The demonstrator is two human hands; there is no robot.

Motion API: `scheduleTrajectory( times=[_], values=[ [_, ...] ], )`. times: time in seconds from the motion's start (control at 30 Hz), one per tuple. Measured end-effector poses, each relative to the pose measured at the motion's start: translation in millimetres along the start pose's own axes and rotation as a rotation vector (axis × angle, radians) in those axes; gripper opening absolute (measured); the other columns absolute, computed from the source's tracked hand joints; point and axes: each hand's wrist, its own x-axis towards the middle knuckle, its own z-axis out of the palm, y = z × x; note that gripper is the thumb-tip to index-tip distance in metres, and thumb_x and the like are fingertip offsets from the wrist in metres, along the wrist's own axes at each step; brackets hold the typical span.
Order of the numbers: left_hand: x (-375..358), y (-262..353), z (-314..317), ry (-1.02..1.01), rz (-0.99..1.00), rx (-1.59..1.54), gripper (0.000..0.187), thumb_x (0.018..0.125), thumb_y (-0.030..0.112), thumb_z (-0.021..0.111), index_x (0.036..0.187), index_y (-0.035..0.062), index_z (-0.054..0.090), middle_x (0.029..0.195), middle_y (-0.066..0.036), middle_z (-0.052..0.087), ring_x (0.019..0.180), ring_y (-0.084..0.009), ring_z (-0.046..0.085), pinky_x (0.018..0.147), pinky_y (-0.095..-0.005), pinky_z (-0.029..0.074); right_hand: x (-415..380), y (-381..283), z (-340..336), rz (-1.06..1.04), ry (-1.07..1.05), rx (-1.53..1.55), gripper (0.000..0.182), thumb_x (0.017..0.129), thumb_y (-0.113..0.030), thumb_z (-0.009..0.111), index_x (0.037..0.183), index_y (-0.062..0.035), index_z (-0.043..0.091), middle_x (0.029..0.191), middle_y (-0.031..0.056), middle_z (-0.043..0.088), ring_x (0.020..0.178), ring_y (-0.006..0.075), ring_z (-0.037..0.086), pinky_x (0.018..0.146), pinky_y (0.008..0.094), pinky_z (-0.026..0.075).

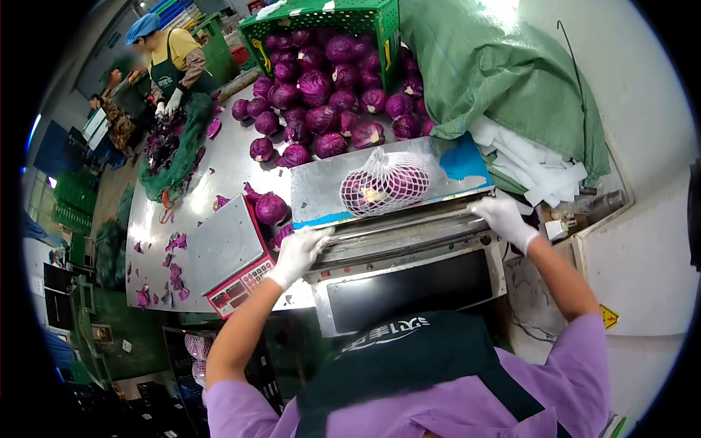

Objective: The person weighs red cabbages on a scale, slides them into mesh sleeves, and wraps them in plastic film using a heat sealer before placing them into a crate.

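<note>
A flat grey scale (223, 244) sits far left. The gloved left hand (299, 252) and right hand (504, 219) pinch the wrapping machine's (409, 277) film edge. One round, foam-netted red cabbage (385, 184) rests on its smooth metal plate (321, 191) between them.

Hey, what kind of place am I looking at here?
Most likely a produce packing workshop. Red cabbages spill from a tipped green crate onto a steel table, a netted cabbage rests on a wrapping machine beside a weighing scale, and both gloved hands grip the machine's front edge.
</note>
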Motion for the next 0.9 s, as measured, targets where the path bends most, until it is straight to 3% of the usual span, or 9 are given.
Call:
scheduleTrajectory(
  times=[0.13, 0.2, 0.27, 0.33, 0.43, 0.57, 0.63, 0.73, 0.9],
  values=[
    [-39.3, 53.8, -45.8, -0.092, -0.328, -0.242, 0.021, 0.097, 0.014, 0.057, 0.113, 0.0094, 0.071, 0.079, -0.008, 0.064, 0.073, -0.0216, 0.063, 0.065, -0.0325, 0.051, -39.1, -45.3, -36.4, 0.232, 0.019, 0.378, 0.021, 0.096, -0.017, 0.063, 0.109, -0.0042, 0.073, 0.085, 0.0114, 0.073, 0.072, 0.0172, 0.068, 0.066, 0.0298, 0.052],
    [-32.6, 83.9, -81.9, 0.104, -0.381, -0.636, 0.024, 0.101, 0.017, 0.054, 0.113, 0.0027, 0.070, 0.082, -0.006, 0.068, 0.074, -0.0167, 0.065, 0.066, -0.0301, 0.051, -32.6, -82.7, -95.6, 0.751, -0.135, 0.664, 0.019, 0.097, -0.011, 0.061, 0.106, -0.0009, 0.074, 0.068, 0.0042, 0.065, 0.054, 0.0066, 0.056, 0.055, 0.0242, 0.047],
    [-9.5, 108.3, -120.4, 0.276, -0.434, -0.855, 0.033, 0.104, 0.023, 0.049, 0.112, -0.0037, 0.067, 0.087, -0.008, 0.072, 0.074, -0.0147, 0.066, 0.068, -0.0291, 0.053, -16.0, -102.3, -138.9, 0.361, 0.034, 0.600, 0.030, 0.104, -0.016, 0.048, 0.104, 0.0056, 0.069, 0.069, 0.0054, 0.066, 0.055, 0.0097, 0.058, 0.053, 0.0257, 0.047],
    [32.8, 107.0, -123.5, 0.451, -0.543, -0.859, 0.042, 0.107, 0.028, 0.042, 0.112, -0.0078, 0.063, 0.087, -0.013, 0.072, 0.071, -0.0160, 0.066, 0.071, -0.0301, 0.053, 21.3, -97.9, -134.6, 0.323, 0.275, 0.767, 0.034, 0.105, -0.018, 0.045, 0.106, 0.0069, 0.068, 0.086, 0.0128, 0.071, 0.069, 0.0171, 0.067, 0.064, 0.0275, 0.054],
    [109.7, 54.2, -77.2, 0.641, -0.465, -1.100, 0.038, 0.106, 0.023, 0.044, 0.126, -0.0051, 0.060, 0.113, -0.013, 0.070, 0.109, -0.0186, 0.064, 0.101, -0.0320, 0.046, 108.9, -77.2, -78.8, 0.318, 0.474, 1.056, 0.034, 0.105, -0.018, 0.044, 0.116, 0.0079, 0.062, 0.113, 0.0198, 0.068, 0.104, 0.0248, 0.066, 0.092, 0.0325, 0.051],
    [137.4, -27.6, 0.8, -0.043, -0.630, -0.749, 0.037, 0.099, 0.029, 0.055, 0.118, -0.0008, 0.066, 0.115, -0.012, 0.070, 0.113, -0.0184, 0.061, 0.101, -0.0316, 0.045, 164.7, -1.6, 4.3, 0.124, 0.023, 0.618, 0.050, 0.099, -0.023, 0.057, 0.135, 0.0099, 0.047, 0.134, 0.0210, 0.056, 0.128, 0.0281, 0.051, 0.111, 0.0338, 0.037],
    [118.0, -38.7, 30.1, -0.344, -0.430, -0.834, 0.083, 0.088, 0.040, 0.071, 0.149, -0.0018, 0.033, 0.147, -0.025, 0.043, 0.137, -0.0314, 0.043, 0.115, -0.0371, 0.033, 152.4, 3.6, 32.0, 0.061, -0.308, 0.706, 0.082, 0.087, -0.025, 0.073, 0.147, 0.0084, 0.029, 0.149, 0.0237, 0.039, 0.140, 0.0275, 0.038, 0.115, 0.0336, 0.030],
    [102.3, 10.6, 10.3, -0.260, -0.275, -0.661, 0.117, 0.070, 0.027, 0.088, 0.155, 0.0012, 0.012, 0.152, -0.026, 0.036, 0.140, -0.0329, 0.038, 0.118, -0.0386, 0.029, 137.8, -26.5, 36.4, -0.008, -0.426, 0.736, 0.124, 0.071, -0.023, 0.088, 0.154, 0.0051, 0.000, 0.159, 0.0259, 0.019, 0.147, 0.0254, 0.023, 0.119, 0.0340, 0.021],
    [90.0, 26.9, 10.6, -0.102, -0.436, -0.986, 0.099, 0.075, 0.018, 0.084, 0.152, 0.0072, 0.023, 0.140, -0.021, 0.049, 0.126, -0.0265, 0.050, 0.108, -0.0366, 0.039, 124.4, -61.3, 11.5, 0.181, -0.308, 0.914, 0.096, 0.078, -0.009, 0.081, 0.153, 0.0033, 0.022, 0.143, 0.0165, 0.048, 0.130, 0.0183, 0.046, 0.113, 0.0327, 0.034]
  ],
)
